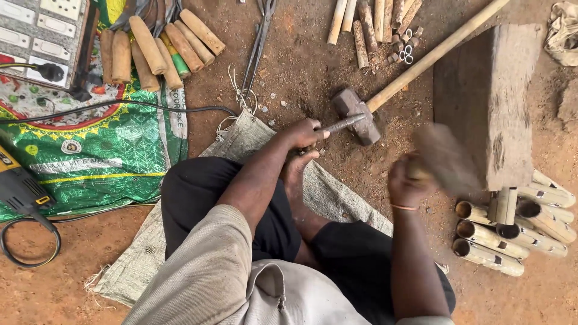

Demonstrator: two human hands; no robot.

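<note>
Head view: a metal rod [344,124] is gripped by the left hand [304,133], closed around its near end, and its far end is laid on the head of a sledgehammer [356,114] resting on the dirt floor [301,72] just beyond that hand. A hammer [445,157], blurred by motion, is held in the closed right hand [406,183], raised to the right of the rod and apart from it. A wooden block [487,96] is seen just beyond the right hand, and a stack of bamboo tubes [512,229] lies to the right of that hand. A woven sack [253,138] is spread under the person's legs, below the left hand. Far to the left of the left hand, wooden-handled tools [156,51] are laid on a green sack [96,150], with a grinder [18,186] at the left edge. Long tongs [259,48] lie beyond the left hand.
</note>
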